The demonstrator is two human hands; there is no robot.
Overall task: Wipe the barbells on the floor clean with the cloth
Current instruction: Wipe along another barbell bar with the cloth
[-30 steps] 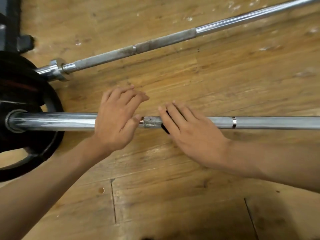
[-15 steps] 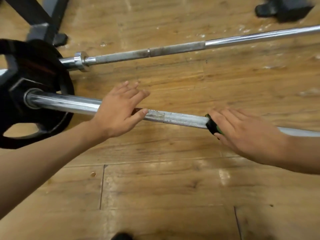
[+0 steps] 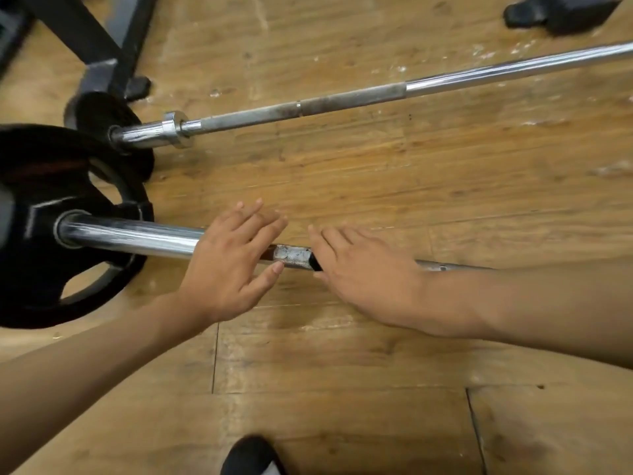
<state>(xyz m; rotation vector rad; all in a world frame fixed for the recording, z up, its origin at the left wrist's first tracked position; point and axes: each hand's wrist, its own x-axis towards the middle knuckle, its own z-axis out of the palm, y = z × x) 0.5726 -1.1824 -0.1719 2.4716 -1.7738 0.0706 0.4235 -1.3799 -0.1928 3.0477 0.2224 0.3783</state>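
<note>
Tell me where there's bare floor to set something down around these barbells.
Free: the floor strip between the far barbell and the near barbell, right of the weight plates; also the broad boards between the near barbell and the shoe. Crowded: left side, where plates and rack base bunch.

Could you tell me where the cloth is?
Head view: the cloth sits mid-frame under the right hand on the near barbell, beside the left hand.

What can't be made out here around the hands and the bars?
Head view only.
Cloth: just a dark edge shows; the right hand covers the rest.
Near barbell: its right stretch hides behind the right forearm; the left hand covers another bit.
Far barbell: right end cut off by the frame edge.
Shoe: cut by the bottom edge.
</note>
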